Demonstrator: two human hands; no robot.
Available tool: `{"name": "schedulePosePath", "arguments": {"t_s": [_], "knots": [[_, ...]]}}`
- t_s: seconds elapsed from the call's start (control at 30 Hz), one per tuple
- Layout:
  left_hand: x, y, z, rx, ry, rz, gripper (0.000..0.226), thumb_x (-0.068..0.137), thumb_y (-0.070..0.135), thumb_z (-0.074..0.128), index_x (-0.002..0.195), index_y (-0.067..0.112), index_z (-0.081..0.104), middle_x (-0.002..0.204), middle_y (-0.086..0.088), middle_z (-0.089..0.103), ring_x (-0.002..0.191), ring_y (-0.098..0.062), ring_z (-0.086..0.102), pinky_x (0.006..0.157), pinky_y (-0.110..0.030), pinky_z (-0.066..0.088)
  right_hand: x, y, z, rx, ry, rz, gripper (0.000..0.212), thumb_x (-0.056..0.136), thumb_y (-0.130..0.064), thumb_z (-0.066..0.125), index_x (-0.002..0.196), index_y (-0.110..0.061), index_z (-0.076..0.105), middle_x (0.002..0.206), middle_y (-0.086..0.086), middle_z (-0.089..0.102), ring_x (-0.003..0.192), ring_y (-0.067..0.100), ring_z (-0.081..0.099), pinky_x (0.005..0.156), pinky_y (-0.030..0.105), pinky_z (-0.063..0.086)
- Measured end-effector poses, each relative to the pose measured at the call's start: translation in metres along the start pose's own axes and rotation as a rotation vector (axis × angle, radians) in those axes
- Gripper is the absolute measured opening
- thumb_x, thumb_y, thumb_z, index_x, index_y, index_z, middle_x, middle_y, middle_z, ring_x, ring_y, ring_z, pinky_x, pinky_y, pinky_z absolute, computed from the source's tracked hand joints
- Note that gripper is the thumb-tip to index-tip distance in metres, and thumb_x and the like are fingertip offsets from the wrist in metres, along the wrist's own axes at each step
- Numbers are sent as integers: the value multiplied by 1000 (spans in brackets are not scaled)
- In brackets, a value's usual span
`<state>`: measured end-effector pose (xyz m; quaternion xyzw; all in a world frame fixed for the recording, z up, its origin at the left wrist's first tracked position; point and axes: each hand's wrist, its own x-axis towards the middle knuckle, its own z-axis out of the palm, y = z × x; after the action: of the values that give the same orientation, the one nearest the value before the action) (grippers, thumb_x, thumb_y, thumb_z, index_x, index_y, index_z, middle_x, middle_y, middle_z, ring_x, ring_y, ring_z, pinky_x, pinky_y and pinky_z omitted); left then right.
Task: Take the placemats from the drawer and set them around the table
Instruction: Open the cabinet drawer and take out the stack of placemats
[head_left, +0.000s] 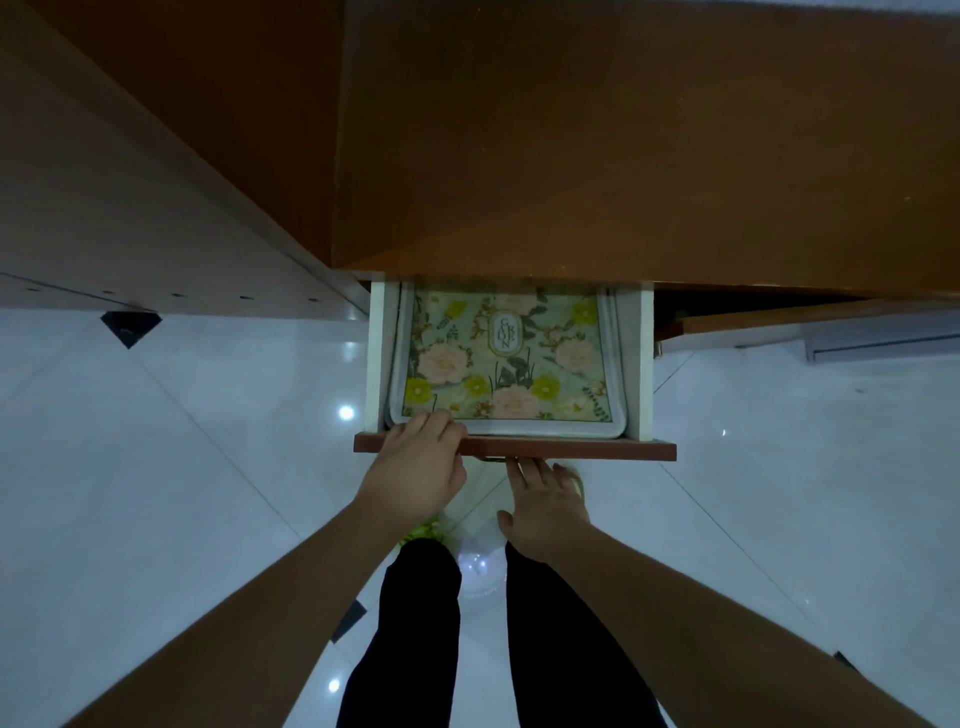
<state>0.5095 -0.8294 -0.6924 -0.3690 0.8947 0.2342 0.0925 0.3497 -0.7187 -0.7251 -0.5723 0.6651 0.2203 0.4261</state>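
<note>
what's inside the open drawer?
A stack of floral placemats fills the drawer; edges of more mats show beneath the top one. Their count and anything under them are hidden.

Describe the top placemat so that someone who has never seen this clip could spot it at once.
Find the brown wooden cabinet; a white-walled drawer is pulled out below its front edge. Inside lies a stack of pale mats, and the top placemat is printed with pink and yellow flowers around an oval label reading GARDEN. The left hand touches its near left corner.
</note>
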Motion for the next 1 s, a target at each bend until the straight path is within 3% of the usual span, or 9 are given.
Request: {"name": "schedulePosePath", "arguments": {"t_s": [0.17,0.27,0.33,0.4,0.5,0.6,0.7,0.87,1.0], "knots": [[-19,4,1,-43,-103,0,42,77,25,38,102,9,68,100,-7,64,92,-29,63,72,-40,55,-22,-2,5,36,81,-69,71,97,-40,42,155,-8,18,159,11,24,146,29,24,118,42,15],[-22,8,-1,-46,-124,-6,36,73,16,49,101,7,69,99,-10,65,90,-32,64,68,-40,55,-41,-2,0,59,231,-91,59,81,-32,41,129,-3,60,121,14,64,108,34,63,94,44,48],[-21,9,-3,-66,-162,-11,36,65,5,69,102,4,69,100,-14,65,91,-35,64,68,-43,55,-52,0,-5,38,351,-105,48,76,-29,40,104,-7,72,95,10,69,83,30,68,77,39,55],[-20,8,-5,-86,-194,-13,44,58,0,77,101,2,70,99,-16,65,91,-37,65,67,-44,55,-61,2,-20,22,468,-87,37,80,-27,43,96,-11,71,87,7,67,79,28,64,73,36,51],[-20,6,-6,-75,-213,8,42,59,0,74,101,1,69,98,-16,65,89,-37,64,65,-45,55,-65,6,-40,22,561,-30,36,84,-25,48,110,-10,67,101,8,65,94,28,59,82,40,47],[-21,4,-5,-62,-216,27,39,65,9,56,101,1,70,98,-16,64,89,-37,63,65,-46,57,-60,11,-47,27,482,20,40,84,-25,50,116,-9,67,107,12,66,101,33,62,87,44,48],[-19,1,-4,-54,-218,48,45,69,15,41,100,1,70,97,-16,64,88,-36,63,65,-45,57,-51,12,-45,64,381,51,31,85,-22,52,105,-8,70,98,12,66,91,33,63,81,43,48],[-20,0,-7,-45,-275,51,38,69,14,56,102,2,70,96,-15,64,88,-36,63,64,-46,58,-54,6,-35,116,406,72,28,80,-23,48,91,-10,70,83,8,62,75,28,60,66,36,49],[-26,-3,-6,-60,-269,81,40,80,23,43,101,5,72,91,-11,63,85,-32,63,60,-43,58,-54,10,-32,145,403,33,29,82,-23,45,86,-9,70,80,8,64,74,29,62,62,35,50]]}}
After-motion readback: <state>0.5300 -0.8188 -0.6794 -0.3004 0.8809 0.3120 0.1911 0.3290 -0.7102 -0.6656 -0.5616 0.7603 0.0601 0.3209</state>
